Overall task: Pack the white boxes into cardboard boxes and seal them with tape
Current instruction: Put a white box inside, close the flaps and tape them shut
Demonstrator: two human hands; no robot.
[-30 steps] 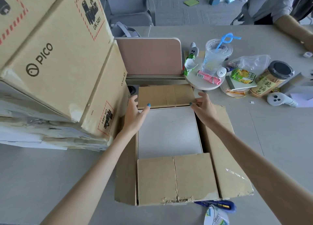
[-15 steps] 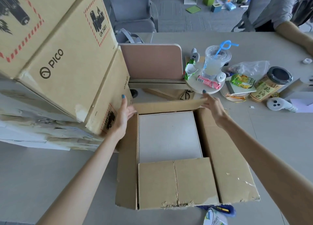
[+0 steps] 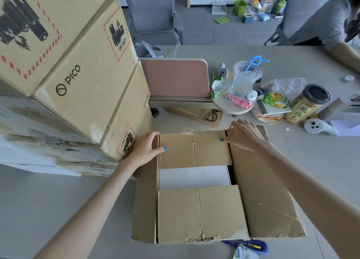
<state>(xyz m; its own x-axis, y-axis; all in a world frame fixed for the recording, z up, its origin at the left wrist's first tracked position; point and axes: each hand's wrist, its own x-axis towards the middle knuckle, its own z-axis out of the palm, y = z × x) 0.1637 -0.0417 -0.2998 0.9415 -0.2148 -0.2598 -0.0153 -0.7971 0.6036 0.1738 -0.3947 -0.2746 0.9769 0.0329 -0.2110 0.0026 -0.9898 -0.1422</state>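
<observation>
Both hands sit on far flap (image 3: pixel 194 149) of the open cardboard box (image 3: pixel 259 190), pressing it down flat. Left hand (image 3: pixel 145 149): at flap's left edge, thumb laid flat on top, fingers roughly straight, reaching round far-left corner; nothing pinched. Right hand (image 3: pixel 244 136): at flap's right end, fingers spread and relaxed over far-right corner, thumb tip on the cardboard. Both forearms stretch forward from bottom of view, one each side of the box.

Box is on the grey table (image 3: pixel 58 210), centre of view, just right of the stack of PICO cartons (image 3: pixel 83 79), left hand squeezed between the two. Near flap (image 3: pixel 200 214) also folded in, torn along its front edge. Far and near flaps don't meet; white box (image 3: pixel 192 177) shows in the gap, lying flat inside. Right flap (image 3: pixel 272 215) splayed outward, scuffed. Left flap (image 3: pixel 146 206) stands about upright. No tape on box seams.

Blue-handled item (image 3: pixel 251 244) pokes out under box's near edge; can't tell what it is. Plastic cup with blue straw (image 3: pixel 244 79), snack packets and jar (image 3: pixel 305 104) farther back on right.
</observation>
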